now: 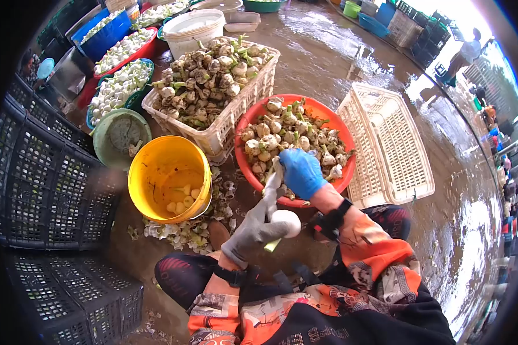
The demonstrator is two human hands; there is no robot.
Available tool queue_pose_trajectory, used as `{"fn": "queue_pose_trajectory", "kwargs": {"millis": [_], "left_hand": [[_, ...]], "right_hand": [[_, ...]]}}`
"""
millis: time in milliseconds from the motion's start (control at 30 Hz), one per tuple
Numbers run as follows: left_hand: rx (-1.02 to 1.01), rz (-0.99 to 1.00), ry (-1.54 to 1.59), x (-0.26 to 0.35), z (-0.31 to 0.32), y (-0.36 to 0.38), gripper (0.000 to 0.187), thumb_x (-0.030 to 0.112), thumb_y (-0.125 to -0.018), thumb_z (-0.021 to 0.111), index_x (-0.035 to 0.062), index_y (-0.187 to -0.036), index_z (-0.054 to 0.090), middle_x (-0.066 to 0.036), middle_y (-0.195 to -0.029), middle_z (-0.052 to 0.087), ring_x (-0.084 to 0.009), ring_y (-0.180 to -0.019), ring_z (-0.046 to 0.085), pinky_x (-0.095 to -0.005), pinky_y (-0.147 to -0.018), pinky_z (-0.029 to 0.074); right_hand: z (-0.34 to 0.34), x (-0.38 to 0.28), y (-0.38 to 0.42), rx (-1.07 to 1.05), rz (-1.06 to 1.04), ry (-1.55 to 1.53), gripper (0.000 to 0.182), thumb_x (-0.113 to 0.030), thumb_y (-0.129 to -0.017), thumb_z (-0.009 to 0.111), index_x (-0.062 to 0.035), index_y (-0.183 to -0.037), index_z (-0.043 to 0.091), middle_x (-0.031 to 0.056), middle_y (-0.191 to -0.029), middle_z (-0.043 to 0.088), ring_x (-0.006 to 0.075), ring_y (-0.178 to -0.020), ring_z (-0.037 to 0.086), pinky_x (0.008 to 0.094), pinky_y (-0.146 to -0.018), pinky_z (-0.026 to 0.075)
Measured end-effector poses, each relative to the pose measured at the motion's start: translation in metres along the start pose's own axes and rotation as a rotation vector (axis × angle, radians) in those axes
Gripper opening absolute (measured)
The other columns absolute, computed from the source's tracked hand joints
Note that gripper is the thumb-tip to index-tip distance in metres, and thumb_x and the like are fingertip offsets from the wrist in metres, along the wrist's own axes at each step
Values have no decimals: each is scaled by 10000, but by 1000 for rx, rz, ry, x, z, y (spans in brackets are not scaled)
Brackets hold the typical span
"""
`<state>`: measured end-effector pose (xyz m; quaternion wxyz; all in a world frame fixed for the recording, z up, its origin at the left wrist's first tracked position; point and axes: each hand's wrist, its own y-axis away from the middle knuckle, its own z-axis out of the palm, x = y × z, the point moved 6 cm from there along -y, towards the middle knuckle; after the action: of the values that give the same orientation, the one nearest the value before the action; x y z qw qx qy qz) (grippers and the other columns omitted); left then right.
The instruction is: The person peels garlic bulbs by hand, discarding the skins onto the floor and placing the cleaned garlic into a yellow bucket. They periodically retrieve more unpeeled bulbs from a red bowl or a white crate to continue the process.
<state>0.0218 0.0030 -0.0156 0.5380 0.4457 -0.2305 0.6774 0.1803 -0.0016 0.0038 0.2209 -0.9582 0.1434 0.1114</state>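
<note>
My left hand (253, 234), in a grey glove, holds a peeled white garlic bulb (286, 223) with a short green stem pointing down. Its long fingers reach up toward the rim of the red basin (243, 168). My right hand (303, 173), in a blue glove, is curled closed over the basin's near side, against the grey fingertips. Whatever it grips is hidden by the glove. Soil-stained, unpeeled garlic bulbs (293, 131) fill the basin. To the left stands a yellow bucket (149, 167) with several peeled bulbs (184, 202) at its bottom.
A crate (244, 112) heaped with unpeeled garlic stands behind the bucket. A white crate (394, 146) lies right of the basin. Black crates (52, 184) line the left side. Peelings (181, 234) litter the floor; basins of white garlic (121, 86) stand at back left.
</note>
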Motion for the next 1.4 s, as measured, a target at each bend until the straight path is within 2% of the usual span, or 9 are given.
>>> {"fn": "queue_pose_trajectory", "kwargs": {"millis": [133, 167, 300, 633, 800, 867, 933, 1067, 1400], "left_hand": [[25, 87, 33, 8, -2, 5, 786, 205, -798, 728, -20, -1427, 312, -85, -1129, 585, -139, -940, 597, -280, -844, 486], [81, 88, 84, 3, -10, 4, 663, 205, -835, 698, -19, -1376, 387, -81, -1100, 608, -140, -928, 601, -284, -850, 488], [317, 159, 168, 3, -27, -2, 320, 279, -976, 516, 5, -1092, 634, -40, -943, 667, -95, -805, 610, -221, -671, 470], [471, -198, 56, -60, -30, -20, 325, 377, -927, 596, 65, -885, 677, 10, -662, 594, -86, -578, 572, -211, -507, 436], [433, -171, 88, -69, -28, -31, 514, 315, -927, 606, 20, -1319, 453, -32, -895, 538, -105, -751, 584, -221, -595, 487], [450, -171, 102, -77, -33, -36, 527, 293, -932, 598, 7, -1342, 433, -60, -955, 556, -128, -816, 590, -251, -671, 507], [444, -179, 49, -77, -35, -38, 514, 277, -935, 593, 2, -1339, 435, -70, -984, 564, -139, -835, 593, -264, -697, 510], [463, -172, -21, -77, -41, -39, 472, 238, -941, 578, -8, -1323, 448, -92, -1038, 587, -163, -869, 600, -290, -747, 512], [490, 85, -200, -56, -32, -53, 509, 122, -916, 583, 47, -1385, 396, -38, -1031, 558, -69, -751, 520, -232, -630, 463]], "right_hand": [[106, 20, 68, -852, 42, 158, 265, -259, -831, 573, -71, -993, 663, 147, -843, 682, 342, -798, 664, 430, -719, 535], [81, 6, 100, -391, 23, -601, 422, -339, -853, 573, -116, -1210, 597, 132, -964, 691, 333, -862, 666, 392, -796, 523], [57, -13, 100, -975, 463, -704, 652, -66, -862, 589, -146, -1456, 333, 92, -1462, 392, 201, -1345, 375, 332, -1035, 376], [-2, 57, 92, 251, 691, -1774, 498, -248, -851, 657, -47, -1286, 520, 105, -1195, 574, 210, -1029, 576, 344, -889, 465], [-67, 239, 106, 1075, 749, -1829, 432, -401, -904, 529, -24, -1116, 543, 146, -1123, 596, 208, -930, 600, 309, -697, 499], [-30, 228, 79, 379, 357, -2124, 315, -324, -892, 567, -45, -1038, 571, 87, -1044, 629, 195, -843, 612, 288, -665, 493], [30, 215, 63, 338, 839, -1369, 264, -294, -862, 630, -71, -1003, 640, 23, -952, 659, 181, -780, 627, 305, -655, 496], [124, 160, 39, -175, 597, -163, 372, -302, -801, 699, -116, -1121, 671, 181, -1016, 675, 328, -923, 652, 374, -836, 496], [53, 132, 35, 186, 551, -505, 308, -96, -780, 710, -93, -1083, 654, 145, -946, 671, 317, -821, 650, 357, -746, 510]]}}
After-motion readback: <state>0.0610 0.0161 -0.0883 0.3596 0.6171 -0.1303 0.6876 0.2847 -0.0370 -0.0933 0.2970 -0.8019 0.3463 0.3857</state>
